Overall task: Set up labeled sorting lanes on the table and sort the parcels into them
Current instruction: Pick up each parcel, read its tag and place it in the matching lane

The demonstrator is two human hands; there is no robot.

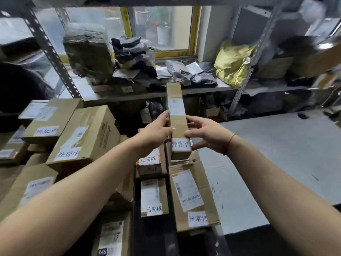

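Holding a long box with both hands, the person has it up in the air, over the other boxes. The left hand grips its left side with bent fingers. The right hand grips the right side, with the thumb on top and the fingers curled under. A red string is tied on the right wrist.

The long box has a white tag near its close end that reads 异常件. Just below it lies a flat box with the same words on its tag. That looks like the lane for this box. To the left are two small boxes tagged 已完成, one behind the other. Further left is a big box tagged 处理中. The grey table is on the right, and most of the boxes seem to sit beside it, not on it. A shelf with bags stands behind.

To do this step well, I think the hands should keep the box level and squeeze both sides the same. Read the tag first, then match it to the lane with the same words. Lower it slowly so it does not knock the small boxes next to it. Set it down straight, with the tag facing up so it can be read. Let go only when the box rests flat and does not tip.
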